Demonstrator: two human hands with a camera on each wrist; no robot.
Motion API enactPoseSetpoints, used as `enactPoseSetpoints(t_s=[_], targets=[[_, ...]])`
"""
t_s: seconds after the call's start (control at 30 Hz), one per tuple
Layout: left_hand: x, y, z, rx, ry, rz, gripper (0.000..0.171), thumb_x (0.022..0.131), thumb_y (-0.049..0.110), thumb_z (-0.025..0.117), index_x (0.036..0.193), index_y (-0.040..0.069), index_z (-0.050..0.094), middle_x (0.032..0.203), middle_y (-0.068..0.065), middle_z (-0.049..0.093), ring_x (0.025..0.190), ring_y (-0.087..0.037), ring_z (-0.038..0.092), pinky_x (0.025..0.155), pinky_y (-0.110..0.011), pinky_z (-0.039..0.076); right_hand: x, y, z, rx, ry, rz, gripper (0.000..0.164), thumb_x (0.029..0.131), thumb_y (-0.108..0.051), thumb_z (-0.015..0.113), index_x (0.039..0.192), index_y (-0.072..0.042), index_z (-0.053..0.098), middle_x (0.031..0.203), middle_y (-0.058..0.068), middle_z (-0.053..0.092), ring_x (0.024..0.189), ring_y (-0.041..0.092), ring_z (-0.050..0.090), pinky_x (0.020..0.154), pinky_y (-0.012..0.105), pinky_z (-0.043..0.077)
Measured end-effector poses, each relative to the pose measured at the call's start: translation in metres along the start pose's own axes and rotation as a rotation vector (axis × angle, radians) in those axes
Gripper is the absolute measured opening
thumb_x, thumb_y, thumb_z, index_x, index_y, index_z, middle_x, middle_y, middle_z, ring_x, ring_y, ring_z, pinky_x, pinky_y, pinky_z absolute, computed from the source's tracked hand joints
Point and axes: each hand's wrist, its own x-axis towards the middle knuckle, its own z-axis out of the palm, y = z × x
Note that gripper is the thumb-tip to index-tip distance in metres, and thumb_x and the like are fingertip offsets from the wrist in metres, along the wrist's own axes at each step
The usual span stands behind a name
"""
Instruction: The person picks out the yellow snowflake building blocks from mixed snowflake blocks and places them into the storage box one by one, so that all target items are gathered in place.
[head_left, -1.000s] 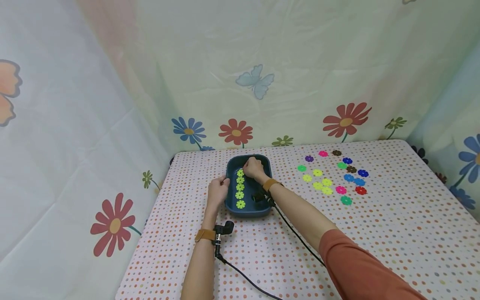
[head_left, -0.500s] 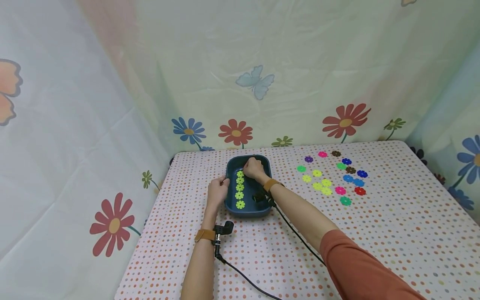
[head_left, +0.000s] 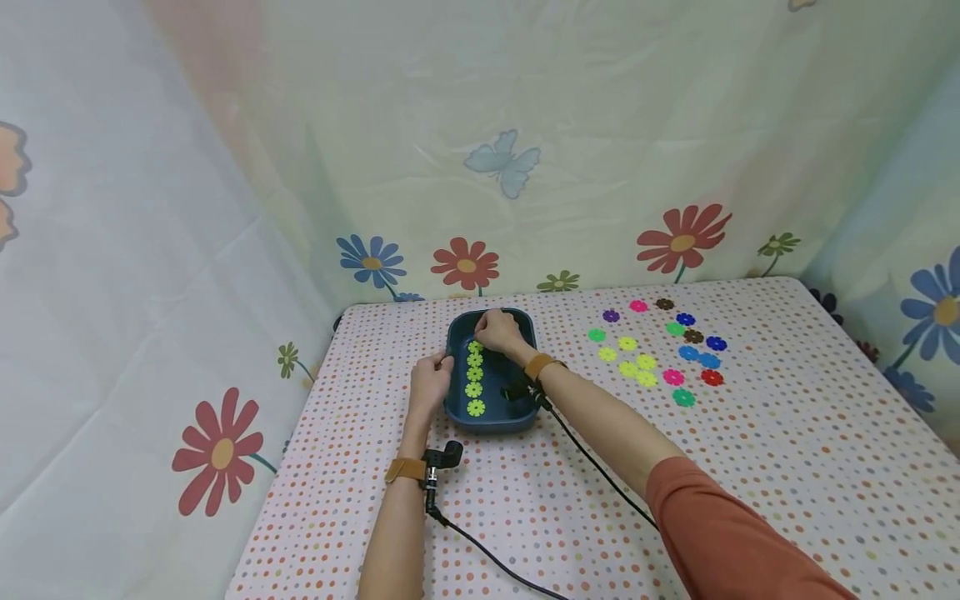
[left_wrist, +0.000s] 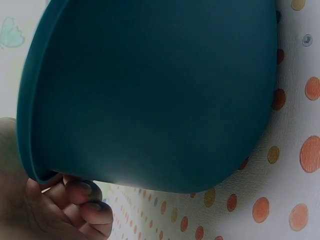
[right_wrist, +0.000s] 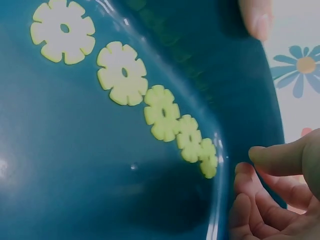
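A dark blue plastic tub (head_left: 491, 423) stands on the table, its deep outer wall (left_wrist: 155, 100) filling the left wrist view. My left hand (head_left: 430, 385) grips its left rim, fingers curled outside and the thumb (right_wrist: 257, 20) over the inner side. Inside, a row of yellow-green notched plastic discs (head_left: 474, 389) runs along the left, lying flat on the floor. My right hand (head_left: 500, 332) is inside the tub near the far end of that row. In the right wrist view its thumb and loosely bent fingers (right_wrist: 272, 200) show nothing between them, beside the farthest disc (right_wrist: 208, 158).
Loose notched discs lie scattered right of the tub: yellow ones (head_left: 637, 367), light blue ones (head_left: 697, 356), a red one (head_left: 712, 377), a green one (head_left: 683, 397) and others. Black cables (head_left: 495, 560) run from both wrist cameras. A flowered curtain (head_left: 585, 150) hangs behind the table.
My right hand has shifted slightly left, toward the far end of the disc row. The left hand keeps its grip on the rim. The head view has turned a little.
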Motion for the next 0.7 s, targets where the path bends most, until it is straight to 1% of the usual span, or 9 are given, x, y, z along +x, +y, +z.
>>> enactPoseSetpoints(t_s=[0.1, 0.27, 0.37, 0.47, 0.53, 0.63, 0.7], targets=[[0.000, 0.000, 0.000, -0.012, -0.003, -0.003, 0.046, 0.106, 0.025, 0.052, 0.145, -0.001, 0.053, 0.136, -0.018, 0.062, 0.107, -0.024, 0.063, 0.085, -0.040, 0.051, -0.002, -0.001, -0.005, 0.019, -0.009, -0.017, 0.012, 0.096, -0.010, 0.065, 0.094, -0.001, 0.073, 0.089, 0.010, 0.066, 0.077, 0.023, 0.060, 0.071, 0.033, 0.049], [0.001, 0.000, 0.000, -0.022, -0.012, -0.010, 0.046, 0.107, 0.025, 0.051, 0.145, -0.001, 0.053, 0.138, -0.018, 0.061, 0.118, -0.026, 0.061, 0.094, -0.043, 0.051, -0.007, -0.003, -0.018, 0.061, -0.016, -0.066, 0.009, 0.095, -0.010, 0.068, 0.096, -0.002, 0.073, 0.092, 0.010, 0.067, 0.079, 0.023, 0.059, 0.071, 0.033, 0.049], [0.001, 0.000, 0.000, -0.018, -0.018, -0.016, 0.046, 0.107, 0.026, 0.051, 0.146, 0.000, 0.052, 0.135, -0.017, 0.063, 0.113, -0.026, 0.062, 0.090, -0.041, 0.051, -0.012, -0.005, -0.027, 0.093, -0.024, -0.090, 0.010, 0.095, -0.010, 0.069, 0.099, -0.002, 0.073, 0.094, 0.010, 0.067, 0.082, 0.024, 0.059, 0.073, 0.034, 0.049], [0.000, 0.000, 0.000, -0.013, -0.015, -0.023, 0.046, 0.107, 0.026, 0.051, 0.145, 0.001, 0.053, 0.131, -0.016, 0.065, 0.100, -0.025, 0.061, 0.080, -0.038, 0.049, -0.016, -0.004, -0.036, 0.110, -0.037, -0.112, 0.013, 0.096, -0.013, 0.069, 0.103, -0.002, 0.072, 0.096, 0.010, 0.067, 0.084, 0.024, 0.060, 0.076, 0.035, 0.050], [0.000, 0.000, 0.000, -0.009, -0.012, -0.026, 0.046, 0.107, 0.026, 0.051, 0.145, 0.001, 0.054, 0.130, -0.016, 0.065, 0.096, -0.024, 0.059, 0.077, -0.037, 0.048, -0.019, -0.003, -0.042, 0.124, -0.043, -0.123, 0.016, 0.097, -0.014, 0.068, 0.106, -0.002, 0.072, 0.098, 0.010, 0.067, 0.087, 0.024, 0.061, 0.078, 0.036, 0.051], [0.000, -0.001, 0.001, -0.005, -0.004, -0.028, 0.046, 0.107, 0.026, 0.051, 0.145, 0.001, 0.054, 0.135, -0.015, 0.063, 0.102, -0.021, 0.059, 0.081, -0.036, 0.049, -0.023, 0.000, -0.052, 0.139, -0.046, -0.125, 0.019, 0.098, -0.015, 0.067, 0.110, -0.002, 0.072, 0.100, 0.011, 0.067, 0.090, 0.026, 0.062, 0.081, 0.038, 0.052], [0.000, -0.001, 0.001, -0.007, -0.004, -0.029, 0.046, 0.107, 0.026, 0.052, 0.145, 0.001, 0.053, 0.138, -0.016, 0.061, 0.107, -0.022, 0.060, 0.086, -0.038, 0.050, -0.026, 0.004, -0.059, 0.152, -0.039, -0.114, 0.019, 0.098, -0.015, 0.067, 0.111, -0.002, 0.071, 0.103, 0.012, 0.068, 0.093, 0.027, 0.062, 0.082, 0.039, 0.052]])
